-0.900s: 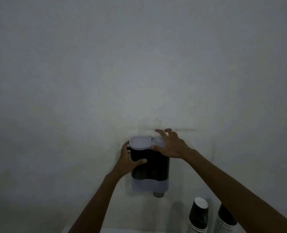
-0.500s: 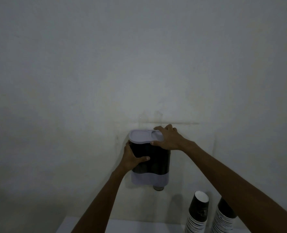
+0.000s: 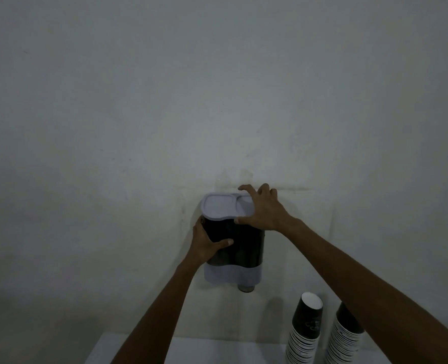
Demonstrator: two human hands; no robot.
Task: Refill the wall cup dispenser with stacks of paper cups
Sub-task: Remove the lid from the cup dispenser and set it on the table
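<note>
A cup dispenser (image 3: 240, 252) hangs on the wall, with a dark body, a pale lower band and a pale lid (image 3: 221, 207) on top. My left hand (image 3: 205, 241) grips the dispenser's left side, thumb across the dark front. My right hand (image 3: 263, 207) lies over the right end of the lid, fingers curled at its back edge and thumb under its front rim. Two upside-down stacks of black paper cups stand lower right: one stack (image 3: 305, 328) nearer the dispenser, the other stack (image 3: 345, 334) partly behind my right forearm.
A bare grey wall (image 3: 217, 101) fills most of the view. A white table top (image 3: 217, 350) runs along the bottom under the dispenser, and the cup stacks rest on it. A small dark outlet (image 3: 246, 287) pokes out below the dispenser.
My right hand has slid back on the lid and curled its fingers over the lid's right end. The left hand keeps its grip on the body. The view has tilted down a little.
</note>
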